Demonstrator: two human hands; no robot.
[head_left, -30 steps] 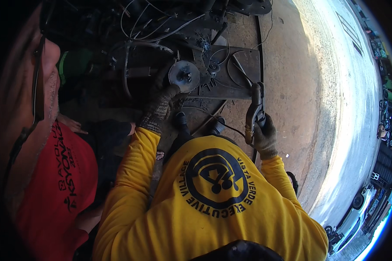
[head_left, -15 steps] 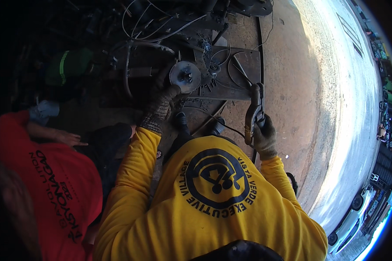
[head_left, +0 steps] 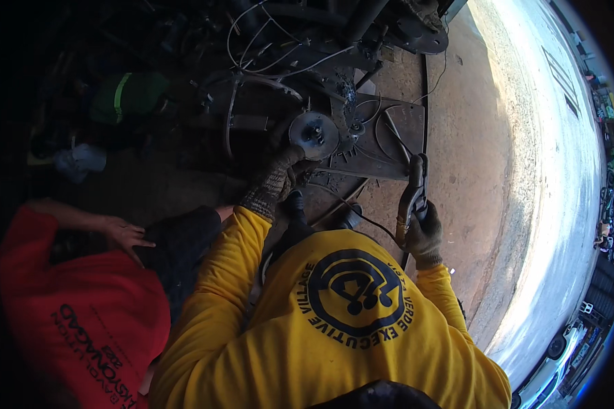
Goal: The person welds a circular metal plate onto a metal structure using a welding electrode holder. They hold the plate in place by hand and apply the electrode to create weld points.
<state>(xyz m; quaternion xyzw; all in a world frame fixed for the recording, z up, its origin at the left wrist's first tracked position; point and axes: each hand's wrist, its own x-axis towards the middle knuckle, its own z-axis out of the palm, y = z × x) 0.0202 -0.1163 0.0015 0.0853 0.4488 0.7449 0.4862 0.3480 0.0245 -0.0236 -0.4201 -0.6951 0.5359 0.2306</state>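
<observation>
A gloved left hand point(head_left: 280, 169) clasped the near edge of a round metal disc point(head_left: 310, 144) at left; the gloved right hand point(head_left: 426, 235) was clamped around a curved tool point(head_left: 411, 195) by the dark table's point(head_left: 412, 125) near-right corner.

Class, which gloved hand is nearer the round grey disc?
Left: the left hand is at the lower-left edge of the disc; the right hand is well apart, lower right.

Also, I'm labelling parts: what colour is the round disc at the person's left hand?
The round disc is grey, darker at its centre; best in head view.
</observation>
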